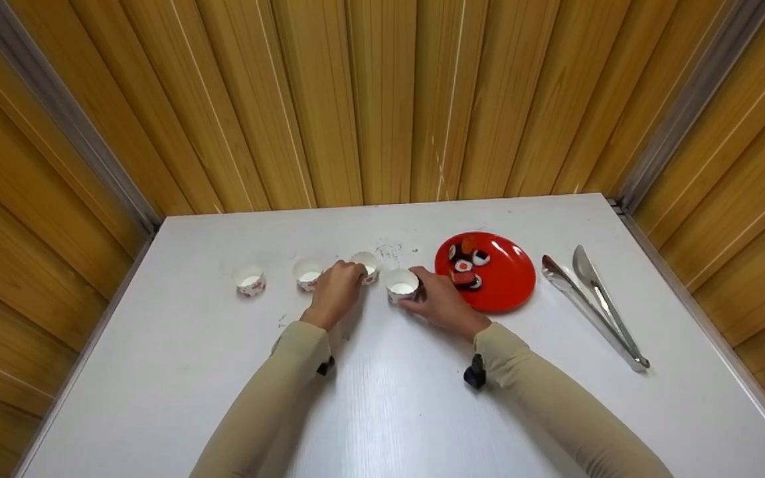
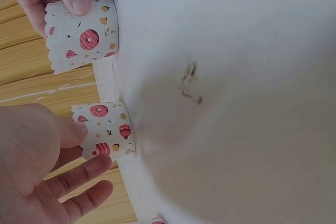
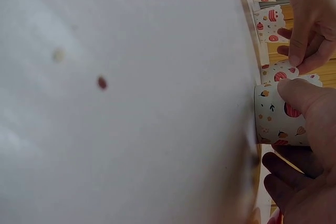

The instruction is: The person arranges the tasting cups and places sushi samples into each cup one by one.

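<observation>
Four small white paper baking cups with scalloped rims and red dessert prints stand in a row on the white table. My left hand (image 1: 337, 291) pinches the rim of the third cup from the left (image 2: 107, 129) between thumb and fingers. Beside it, my right hand (image 1: 445, 302) holds the rightmost cup (image 1: 402, 285), thumb on the near side and fingers round the far side. That cup's printed wall (image 3: 278, 116) shows upright in the right wrist view. To the left stand the other two, a middle cup (image 1: 307, 273) and the leftmost cup (image 1: 250, 281).
A red plate (image 1: 512, 282) with several sushi pieces (image 1: 463, 265) on its left half lies just right of my right hand. Metal tongs (image 1: 598, 302) rest farther right, spread apart. Wood-look panels (image 1: 382, 99) rise behind the table (image 1: 157, 372).
</observation>
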Action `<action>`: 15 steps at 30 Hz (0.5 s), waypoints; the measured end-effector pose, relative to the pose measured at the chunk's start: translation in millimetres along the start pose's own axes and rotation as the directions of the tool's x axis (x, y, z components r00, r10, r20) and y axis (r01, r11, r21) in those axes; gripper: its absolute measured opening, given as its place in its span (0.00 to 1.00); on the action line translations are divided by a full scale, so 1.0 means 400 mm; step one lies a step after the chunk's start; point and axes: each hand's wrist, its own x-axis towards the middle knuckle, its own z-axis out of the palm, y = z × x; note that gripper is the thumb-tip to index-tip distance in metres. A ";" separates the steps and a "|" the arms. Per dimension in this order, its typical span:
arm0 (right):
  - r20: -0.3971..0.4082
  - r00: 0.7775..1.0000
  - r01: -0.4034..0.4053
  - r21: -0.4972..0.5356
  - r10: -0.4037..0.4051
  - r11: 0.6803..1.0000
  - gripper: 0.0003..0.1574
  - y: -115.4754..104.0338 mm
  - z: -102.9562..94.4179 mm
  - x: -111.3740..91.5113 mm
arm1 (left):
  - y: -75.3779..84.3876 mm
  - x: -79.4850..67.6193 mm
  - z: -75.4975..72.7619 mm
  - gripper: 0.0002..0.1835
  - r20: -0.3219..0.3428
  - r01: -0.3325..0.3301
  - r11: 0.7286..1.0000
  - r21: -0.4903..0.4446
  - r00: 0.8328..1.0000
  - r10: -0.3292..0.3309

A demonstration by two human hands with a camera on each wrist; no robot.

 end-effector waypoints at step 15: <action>0.008 1.000 0.023 0.027 -0.023 0.999 0.39 -0.002 -0.005 -0.003 | 0.013 -0.004 -0.015 0.12 -0.091 -0.086 0.996 -0.024 0.992 0.083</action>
